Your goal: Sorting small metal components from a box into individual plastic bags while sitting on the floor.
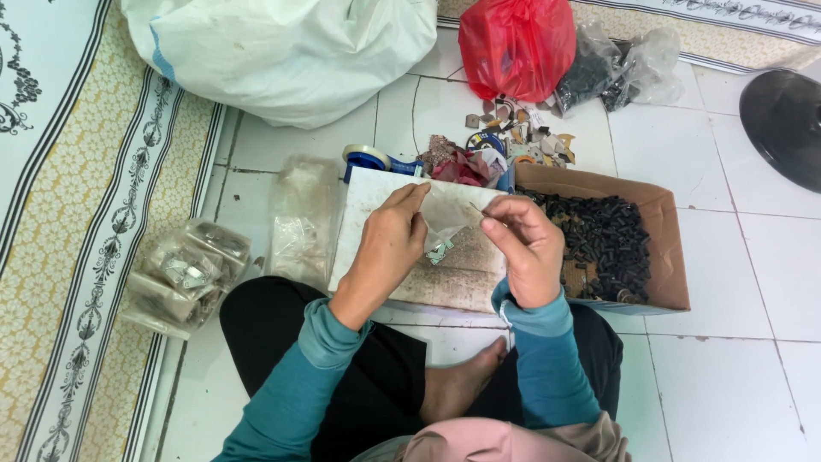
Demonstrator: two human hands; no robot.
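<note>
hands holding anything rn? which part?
Both hands grip one small clear plastic bag with small pieces in its bottom: left hand pinches the top left edge, right hand the top right edge. Bag hangs between them.

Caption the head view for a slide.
Seated on a tiled floor, both hands, left and right, hold a small clear bag beside a box of black parts.
</note>
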